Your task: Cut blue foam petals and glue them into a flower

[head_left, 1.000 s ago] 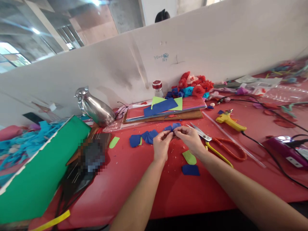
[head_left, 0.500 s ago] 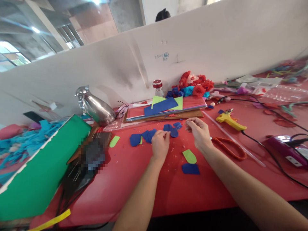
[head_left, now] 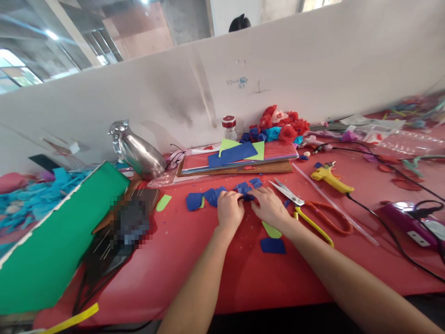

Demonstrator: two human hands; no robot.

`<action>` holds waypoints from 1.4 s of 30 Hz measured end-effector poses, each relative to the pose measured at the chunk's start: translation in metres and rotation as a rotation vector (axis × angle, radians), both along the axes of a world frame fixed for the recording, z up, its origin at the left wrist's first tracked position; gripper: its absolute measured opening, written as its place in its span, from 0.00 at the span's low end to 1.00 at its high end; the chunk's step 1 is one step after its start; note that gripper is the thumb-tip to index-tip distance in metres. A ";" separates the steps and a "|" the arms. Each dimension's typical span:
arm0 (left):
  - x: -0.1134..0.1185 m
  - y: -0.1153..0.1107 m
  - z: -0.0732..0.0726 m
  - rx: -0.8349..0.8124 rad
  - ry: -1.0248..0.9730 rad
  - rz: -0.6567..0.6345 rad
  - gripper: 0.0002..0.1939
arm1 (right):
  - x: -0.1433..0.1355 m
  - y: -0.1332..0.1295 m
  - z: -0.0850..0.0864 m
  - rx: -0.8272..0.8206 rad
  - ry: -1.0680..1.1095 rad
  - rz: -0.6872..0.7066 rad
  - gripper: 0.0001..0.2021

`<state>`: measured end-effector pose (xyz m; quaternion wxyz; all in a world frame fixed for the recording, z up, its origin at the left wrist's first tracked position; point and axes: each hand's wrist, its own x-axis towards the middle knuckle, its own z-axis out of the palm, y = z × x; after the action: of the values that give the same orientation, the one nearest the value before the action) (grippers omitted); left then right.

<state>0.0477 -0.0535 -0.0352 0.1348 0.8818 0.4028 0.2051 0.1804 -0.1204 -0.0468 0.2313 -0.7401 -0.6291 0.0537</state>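
Observation:
Between my two hands is a dark blue paper petal (head_left: 247,197), mostly covered by the fingers. My left hand (head_left: 230,211) pinches its left edge, while the fingers of my right hand (head_left: 270,205) close on its right side. More blue paper pieces (head_left: 212,196) lie to the left of my left hand, and a few (head_left: 256,182) sit just beyond the fingertips. Beneath my right wrist are a green paper petal (head_left: 271,230), partly hidden, and a blue paper piece (head_left: 273,246). Open-bladed scissors (head_left: 290,194) with orange and yellow handles rest right of my right hand.
Behind stands a stack of paper sheets (head_left: 278,162), with paper roses (head_left: 287,125) and a red-lidded jar (head_left: 228,126). A steel jug (head_left: 141,150) and a green board (head_left: 66,241) are on the left. A yellow glue gun (head_left: 332,180) trails its cable on the right.
My right hand has moved left and down to meet my left hand at the blue petal, uncovering the scissors. The fingers of both hands are now together on the petal.

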 end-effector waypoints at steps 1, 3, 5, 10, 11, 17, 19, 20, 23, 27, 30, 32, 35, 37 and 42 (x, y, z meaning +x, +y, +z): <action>0.001 -0.001 0.000 -0.004 -0.001 0.011 0.12 | 0.001 0.001 -0.002 0.014 0.012 -0.010 0.17; 0.004 -0.003 0.000 -0.015 -0.004 0.032 0.13 | 0.003 0.002 -0.005 0.042 0.042 -0.049 0.17; 0.005 -0.004 0.001 -0.039 -0.011 0.038 0.13 | 0.004 0.004 -0.007 0.053 0.070 -0.100 0.17; 0.006 -0.006 0.002 -0.128 -0.029 0.036 0.14 | 0.002 0.003 -0.004 -0.012 -0.109 -0.230 0.18; 0.007 -0.007 0.002 -0.148 -0.032 0.028 0.14 | 0.001 0.003 -0.002 -0.037 -0.158 -0.242 0.18; 0.008 -0.006 -0.001 -0.223 -0.092 -0.037 0.16 | -0.005 0.006 0.007 -0.122 -0.160 -0.252 0.15; 0.008 -0.005 -0.002 -0.177 -0.095 -0.030 0.15 | -0.008 0.007 0.009 -0.148 -0.151 -0.253 0.15; 0.007 -0.004 -0.002 -0.143 -0.091 -0.019 0.15 | -0.008 0.007 0.010 -0.157 -0.148 -0.252 0.16; 0.006 -0.005 -0.002 -0.034 -0.067 -0.010 0.15 | -0.005 0.003 0.014 -0.172 -0.128 -0.226 0.16; 0.005 -0.011 -0.001 0.052 0.030 -0.160 0.14 | 0.011 -0.003 0.028 -0.141 -0.147 -0.272 0.16; 0.006 -0.016 0.001 0.052 0.140 -0.221 0.13 | 0.022 0.002 0.040 -0.138 -0.188 -0.298 0.16; 0.006 -0.018 0.003 0.047 0.178 -0.219 0.11 | 0.026 0.013 0.046 -0.171 -0.218 -0.233 0.14; 0.005 -0.018 0.007 0.051 0.194 -0.209 0.09 | 0.029 0.035 0.047 -0.264 -0.262 -0.131 0.13; 0.005 -0.018 0.009 0.046 0.191 -0.199 0.10 | 0.030 0.048 0.045 -0.305 -0.271 -0.110 0.12; 0.005 -0.018 0.010 -0.001 0.179 -0.171 0.09 | 0.039 0.064 0.041 -0.306 -0.276 -0.157 0.09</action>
<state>0.0523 -0.0717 -0.0250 0.1159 0.9276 0.3367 0.1133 0.2192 -0.0569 -0.0058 0.0314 -0.8136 -0.5799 0.0285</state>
